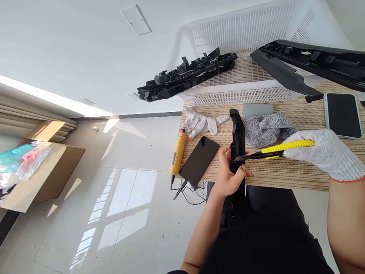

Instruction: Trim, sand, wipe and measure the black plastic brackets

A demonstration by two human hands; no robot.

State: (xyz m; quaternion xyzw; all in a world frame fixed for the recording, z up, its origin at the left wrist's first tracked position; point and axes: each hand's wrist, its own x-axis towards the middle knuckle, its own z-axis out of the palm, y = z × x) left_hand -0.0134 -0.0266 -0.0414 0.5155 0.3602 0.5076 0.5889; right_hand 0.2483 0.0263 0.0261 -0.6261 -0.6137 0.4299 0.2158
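My bare left hand (pixel 231 176) is closed around a long black plastic part (pixel 238 134) at the table's front edge, its lower end reaching down toward my lap. In my right hand (pixel 322 150), which wears a white knit glove with a red cuff edge, is a yellow and black utility knife (pixel 287 146). The knife's blade points left and lies across the black part, just above my left thumb. Whether the blade edge bites into the plastic I cannot tell. Behind the knife lies a grey cloth (pixel 266 129), with a pale green case (pixel 257 109) above it.
A white slatted basket (pixel 277 85) at the back bears black plastic parts (pixel 186 77) that jut past its rim. On the table are a white glove (pixel 200 123), a yellow corded tool (pixel 177 153), a dark phone (pixel 199 160) and another phone (pixel 342 115). A cardboard box (pixel 48 170) stands left.
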